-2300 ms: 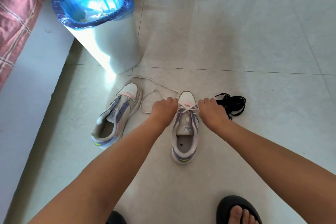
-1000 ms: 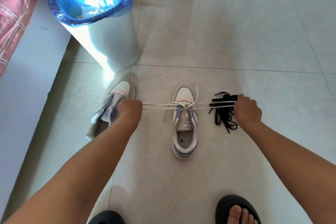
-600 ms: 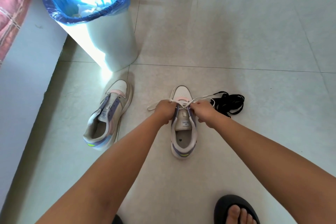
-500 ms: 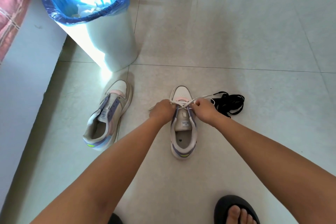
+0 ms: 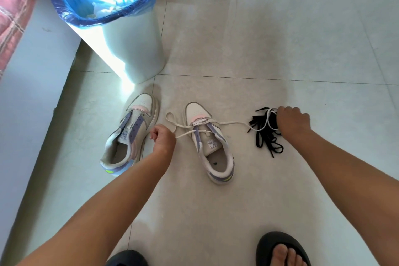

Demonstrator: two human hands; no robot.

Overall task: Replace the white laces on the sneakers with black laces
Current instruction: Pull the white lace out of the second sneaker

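2 sneakers (image 5: 129,136) on floor; L hand (image 5: 163,138) & R hand (image 5: 293,120), fingers curled, each pinch 1 white lace (image 5: 233,123) end. 1 black lace pile (image 5: 266,136), 1 bin (image 5: 129,34).

Right sneaker (image 5: 212,147) half-unlaced — white lace (image 5: 233,123) trailing sideways; black laces (image 5: 266,136) bundled right.
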